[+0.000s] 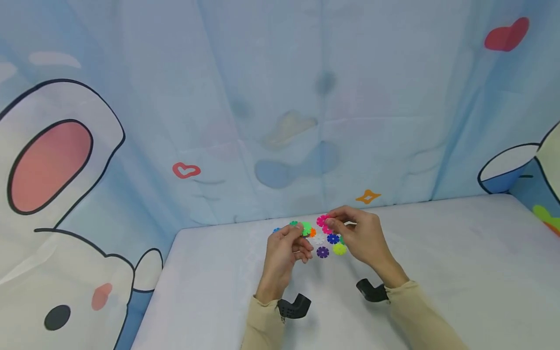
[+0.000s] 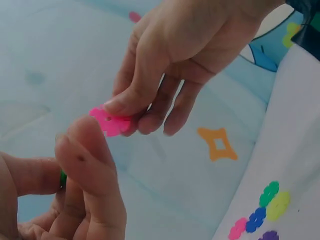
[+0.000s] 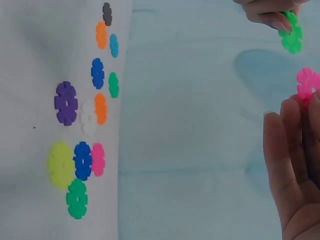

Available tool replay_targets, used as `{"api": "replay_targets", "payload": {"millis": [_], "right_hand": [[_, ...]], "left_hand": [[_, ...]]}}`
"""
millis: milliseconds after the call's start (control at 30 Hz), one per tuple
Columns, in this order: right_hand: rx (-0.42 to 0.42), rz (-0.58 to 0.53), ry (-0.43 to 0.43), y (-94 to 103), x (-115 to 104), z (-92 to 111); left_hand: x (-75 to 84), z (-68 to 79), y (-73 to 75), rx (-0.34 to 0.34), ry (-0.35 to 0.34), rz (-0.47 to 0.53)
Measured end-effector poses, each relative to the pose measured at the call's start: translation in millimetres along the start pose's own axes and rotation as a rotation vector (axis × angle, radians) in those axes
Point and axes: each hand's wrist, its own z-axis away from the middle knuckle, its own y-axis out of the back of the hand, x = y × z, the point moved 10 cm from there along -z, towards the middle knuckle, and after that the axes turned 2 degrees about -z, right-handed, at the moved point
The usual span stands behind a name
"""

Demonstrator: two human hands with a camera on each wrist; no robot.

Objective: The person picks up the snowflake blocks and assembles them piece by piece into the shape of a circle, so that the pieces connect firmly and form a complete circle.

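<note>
My left hand (image 1: pixel 279 255) pinches a bright green snowflake disc (image 3: pixel 291 36) between thumb and index finger, raised above the table. In my right hand (image 1: pixel 362 237) a pink snowflake disc (image 2: pixel 107 122) is held at the fingertips, notched edge outward. The two discs are apart, facing each other across a small gap in the right wrist view. On the table behind the hands lie several more discs: a purple one (image 3: pixel 66 103), a yellow one (image 3: pixel 61 165), a blue one (image 3: pixel 83 161), another pink one (image 3: pixel 98 160) and a teal-green one (image 3: pixel 77 199).
The white-covered table (image 1: pixel 210 291) meets a pale blue printed curtain (image 1: pixel 280 97) just behind the discs. An orange disc (image 3: pixel 101 35), a dark grey disc (image 3: pixel 107 14) and a white disc (image 3: pixel 88 118) lie in the same group. Black mounts (image 1: pixel 295 307) sit on both wrists.
</note>
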Motion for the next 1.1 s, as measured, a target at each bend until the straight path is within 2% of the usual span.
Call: {"api": "replay_targets", "payload": {"millis": [133, 267, 400, 733, 900, 1100], "right_hand": [[-0.006, -0.007, 0.007, 2.3, -6.9, 0.6], [0.002, -0.021, 0.078, 1.1, -17.9, 2.3], [0.02, -0.021, 0.137, 0.4, -26.1, 3.7], [0.079, 0.023, 0.196, 6.7, -32.8, 4.1], [0.087, -0.013, 0.18, 5.8, -35.2, 5.1], [0.045, -0.152, 0.071, 1.3, -29.2, 5.1]], "left_hand": [[3.4, 4.3, -4.0, -0.002, -0.006, 0.064], [5.9, 7.7, -2.0, 0.001, -0.006, 0.101], [11.1, 11.5, -7.4, -0.029, -0.01, 0.115], [16.7, 15.9, -20.2, -0.066, -0.013, 0.102], [21.6, 19.4, -20.8, -0.07, -0.034, 0.117], [24.3, 23.8, -25.6, -0.096, -0.028, 0.185]]}}
